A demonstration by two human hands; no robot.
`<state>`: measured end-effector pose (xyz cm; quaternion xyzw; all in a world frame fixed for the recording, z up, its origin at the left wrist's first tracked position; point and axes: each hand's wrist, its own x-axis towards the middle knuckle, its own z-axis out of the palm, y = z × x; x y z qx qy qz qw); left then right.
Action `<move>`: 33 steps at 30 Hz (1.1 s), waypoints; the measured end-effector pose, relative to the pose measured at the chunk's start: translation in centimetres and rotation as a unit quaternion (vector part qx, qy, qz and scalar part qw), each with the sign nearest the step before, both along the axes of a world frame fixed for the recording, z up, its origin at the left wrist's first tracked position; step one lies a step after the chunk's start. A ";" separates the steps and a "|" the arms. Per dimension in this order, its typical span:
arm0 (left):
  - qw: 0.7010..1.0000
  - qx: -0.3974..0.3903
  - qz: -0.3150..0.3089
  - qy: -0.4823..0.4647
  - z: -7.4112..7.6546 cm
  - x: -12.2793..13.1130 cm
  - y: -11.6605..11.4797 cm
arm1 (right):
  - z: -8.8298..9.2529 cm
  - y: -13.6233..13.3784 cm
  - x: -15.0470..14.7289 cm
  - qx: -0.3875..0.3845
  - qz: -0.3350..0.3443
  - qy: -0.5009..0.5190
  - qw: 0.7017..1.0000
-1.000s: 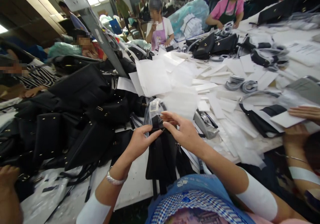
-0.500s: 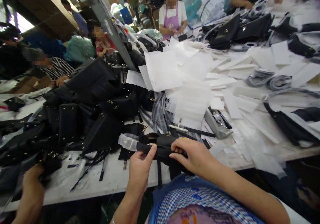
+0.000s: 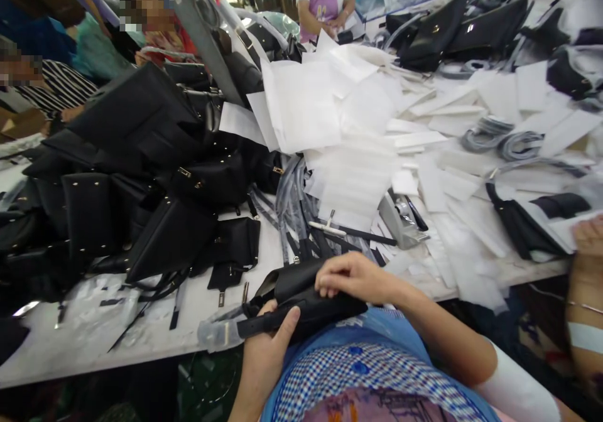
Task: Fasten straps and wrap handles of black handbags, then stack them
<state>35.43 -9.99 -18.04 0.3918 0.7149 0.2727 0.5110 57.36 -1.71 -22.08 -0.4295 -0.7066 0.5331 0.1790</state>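
A black handbag (image 3: 301, 281) lies in front of my body at the table's edge, its opening facing left. My left hand (image 3: 269, 340) is closed round its near side, the thumb pressing along a black strap (image 3: 268, 321). Clear plastic film (image 3: 221, 335) wraps the strap's left end. On the bag's upper right side, my right hand (image 3: 353, 277) has its fingers curled in, gripping at the bag; the fingertips are partly hidden. Just beyond the bag lie a white T-shaped tool (image 3: 328, 228) and a grey tape dispenser (image 3: 400, 221).
Black bags (image 3: 141, 127) are heaped at the left. White foam sheets (image 3: 301, 105) and wrapped straps (image 3: 289, 202) cover the middle. A slanting grey post (image 3: 207, 39) rises behind the heap. Another person's arm (image 3: 586, 284) reaches in at the right; several people work across the table.
The bag and both my hands have come lower and nearer my body, and the bag has turned to show its opening. A co-worker's hand has left the left side; another's arm appears at right.
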 end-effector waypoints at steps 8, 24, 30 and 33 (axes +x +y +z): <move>0.992 0.028 0.064 -0.105 -1.1 -0.1 0.3 | -10.6 8.1 -1.0 0.022 -0.149 -0.300 0.942; 0.998 0.064 -0.021 0.008 -1.3 -0.2 1.0 | 0.5 1.5 2.4 0.012 -0.144 -0.109 0.983; 0.994 0.084 -0.068 0.027 -0.7 0.7 1.3 | 5.0 -2.0 3.7 0.002 -0.123 -0.073 0.990; 0.993 0.086 -0.071 0.045 -0.6 0.9 1.2 | 5.8 -2.5 5.3 0.117 -0.316 -0.197 0.921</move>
